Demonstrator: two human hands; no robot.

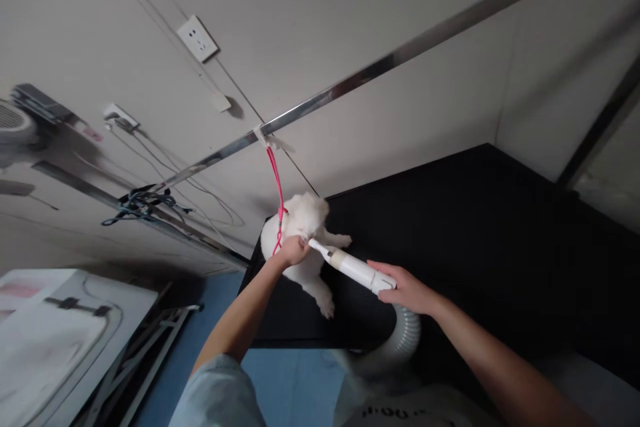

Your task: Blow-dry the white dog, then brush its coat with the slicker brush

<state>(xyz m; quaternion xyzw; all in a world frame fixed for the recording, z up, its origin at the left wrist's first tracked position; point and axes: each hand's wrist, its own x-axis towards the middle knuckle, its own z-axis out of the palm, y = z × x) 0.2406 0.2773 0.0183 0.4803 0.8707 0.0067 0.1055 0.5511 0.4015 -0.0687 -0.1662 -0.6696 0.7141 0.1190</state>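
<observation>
A small white dog (306, 212) sits at the left end of a black grooming table (430, 227), its front legs stretched over the surface. A pink leash (277, 177) loops around its neck. Closed against the fur below the dog's face is my left hand (295, 250); its fingertips are partly hidden. My right hand (404, 288) wraps round the rear of a white pet dryer nozzle (353, 267), whose narrow tip points at the dog's face, close to my left fingers. A grey ribbed hose (407, 330) curves down from the nozzle's rear.
The leash hangs from a metal bar (320, 101) crossing above the table. Blue cords (145, 203) and cables bunch at the left. A white tub-like unit (65, 333) stands lower left beside a folding metal frame (150, 353). Wall sockets (198, 39) are behind.
</observation>
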